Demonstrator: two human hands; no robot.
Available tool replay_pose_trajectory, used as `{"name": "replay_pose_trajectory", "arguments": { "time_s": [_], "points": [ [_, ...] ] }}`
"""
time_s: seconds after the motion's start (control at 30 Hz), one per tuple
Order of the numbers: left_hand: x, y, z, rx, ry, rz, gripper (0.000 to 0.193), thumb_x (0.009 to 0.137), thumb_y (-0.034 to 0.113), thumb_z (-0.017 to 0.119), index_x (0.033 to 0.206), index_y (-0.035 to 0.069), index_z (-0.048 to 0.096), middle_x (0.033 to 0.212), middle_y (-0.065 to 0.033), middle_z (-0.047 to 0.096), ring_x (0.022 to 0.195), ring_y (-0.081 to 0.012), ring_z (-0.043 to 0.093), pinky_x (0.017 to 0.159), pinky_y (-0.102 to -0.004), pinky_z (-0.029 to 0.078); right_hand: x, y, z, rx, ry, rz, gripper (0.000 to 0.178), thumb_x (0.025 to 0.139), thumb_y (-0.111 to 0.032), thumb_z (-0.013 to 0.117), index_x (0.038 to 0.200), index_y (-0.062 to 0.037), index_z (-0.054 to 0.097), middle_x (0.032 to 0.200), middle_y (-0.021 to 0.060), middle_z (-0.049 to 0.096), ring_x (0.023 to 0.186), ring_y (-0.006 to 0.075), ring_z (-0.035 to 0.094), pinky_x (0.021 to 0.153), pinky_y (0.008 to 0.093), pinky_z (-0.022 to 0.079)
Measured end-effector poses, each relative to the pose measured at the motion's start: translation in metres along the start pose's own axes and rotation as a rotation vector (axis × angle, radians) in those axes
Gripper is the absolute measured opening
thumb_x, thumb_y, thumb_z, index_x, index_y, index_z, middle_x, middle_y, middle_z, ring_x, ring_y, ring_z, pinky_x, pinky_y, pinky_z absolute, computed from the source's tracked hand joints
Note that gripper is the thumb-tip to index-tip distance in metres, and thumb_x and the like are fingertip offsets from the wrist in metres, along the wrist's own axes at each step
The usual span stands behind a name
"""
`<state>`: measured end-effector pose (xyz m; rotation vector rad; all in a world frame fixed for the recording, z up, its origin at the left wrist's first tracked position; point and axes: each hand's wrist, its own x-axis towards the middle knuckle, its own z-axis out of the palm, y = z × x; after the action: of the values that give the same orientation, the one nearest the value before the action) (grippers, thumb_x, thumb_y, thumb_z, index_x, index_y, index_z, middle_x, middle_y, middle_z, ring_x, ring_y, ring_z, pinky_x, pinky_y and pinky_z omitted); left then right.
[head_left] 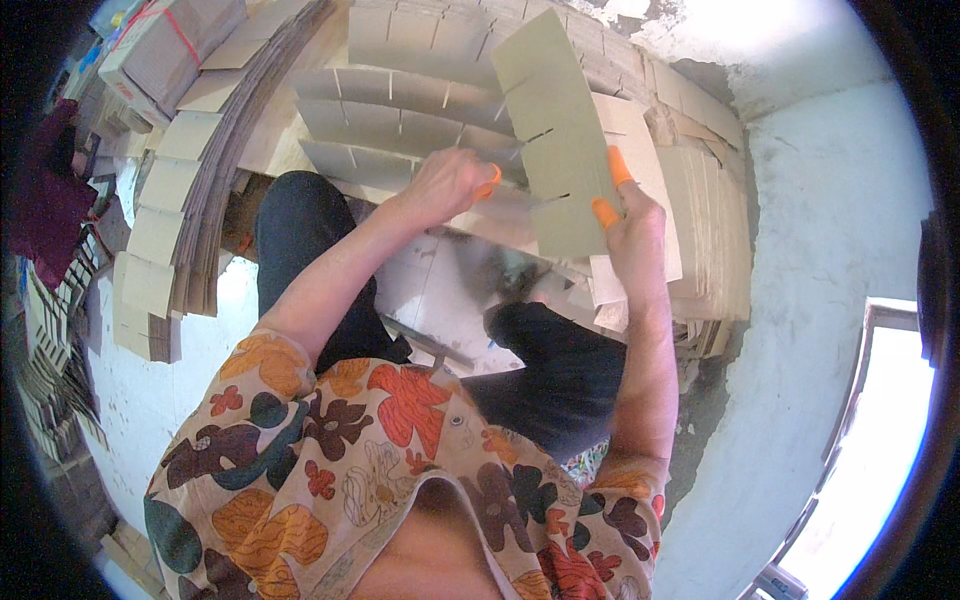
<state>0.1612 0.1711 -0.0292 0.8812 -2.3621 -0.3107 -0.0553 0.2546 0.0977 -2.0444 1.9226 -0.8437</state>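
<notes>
At one o'clock, a cardboard strip is pinched by the right hand; at twelve, the left hand is curled beside upright strips, its grip unclear. Probably light, stiff, but weak where slotted, the pinched piece is best held by its uncut edge.

Olive-tan with dark slits, the raised strip shows against greyer-brown upright strips on the pale tan worktop. Bright orange covers tip fingers of the right hand, with the same orange on the left hand. The shirt is beige, patterned in orange, red, brown and dark green flowers; the trousers are black. The wall is light blue, patched grey.
</notes>
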Motion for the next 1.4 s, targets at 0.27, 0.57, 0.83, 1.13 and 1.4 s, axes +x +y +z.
{"name": "replay_pose_trajectory", "arguments": {
  "time_s": [0.27,0.57,0.83,1.13,1.4],
  "points": [
    [0.002,-0.008,0.007,-0.075,-0.019,-0.012,0.013,0.072,0.015,0.067,0.081,0.008,0.060,0.067,-0.0121,0.056,0.070,-0.0321,0.058,0.060,-0.0435,0.046,0.002,0.010,-0.001,-0.048,-0.048,-0.078,0.052,0.077,0.000,0.064,0.127,-0.0029,0.050,0.075,0.0232,0.060,0.060,0.0176,0.057,0.060,0.0300,0.047],
    [0.000,-0.002,0.001,-0.004,0.005,0.005,0.014,0.072,0.017,0.067,0.079,0.008,0.059,0.067,-0.0124,0.054,0.070,-0.0326,0.057,0.059,-0.0423,0.046,-0.018,0.002,0.009,-0.139,-0.001,0.008,0.040,0.078,-0.002,0.064,0.118,-0.0008,0.056,0.066,0.0249,0.055,0.054,0.0308,0.056,0.052,0.0341,0.045],
    [0.004,0.005,-0.002,-0.060,0.072,0.016,0.005,0.071,0.009,0.059,0.068,0.007,0.055,0.061,-0.0147,0.054,0.063,-0.0348,0.057,0.055,-0.0451,0.044,-0.012,0.010,0.027,-0.007,-0.122,-0.084,0.048,0.076,0.004,0.058,0.123,0.0001,0.051,0.069,0.0258,0.055,0.061,0.0345,0.057,0.058,0.0363,0.045],
    [0.007,-0.005,0.009,-0.084,0.027,-0.002,0.011,0.070,0.013,0.066,0.073,0.007,0.057,0.064,-0.0137,0.054,0.066,-0.0342,0.056,0.055,-0.0449,0.044,0.015,0.033,0.033,0.079,-0.218,-0.181,0.041,0.074,0.007,0.057,0.115,0.0044,0.051,0.076,0.0279,0.057,0.072,0.0382,0.059,0.064,0.0383,0.047],
    [0.005,-0.008,0.013,-0.016,-0.017,-0.029,0.012,0.071,0.014,0.066,0.077,0.008,0.059,0.069,-0.0128,0.057,0.069,-0.0323,0.058,0.059,-0.0441,0.045,0.003,0.041,0.059,-0.070,-0.322,-0.118,0.056,0.073,0.007,0.058,0.127,0.0015,0.045,0.079,0.0248,0.061,0.074,0.0378,0.062,0.065,0.0401,0.048]
  ]
}}
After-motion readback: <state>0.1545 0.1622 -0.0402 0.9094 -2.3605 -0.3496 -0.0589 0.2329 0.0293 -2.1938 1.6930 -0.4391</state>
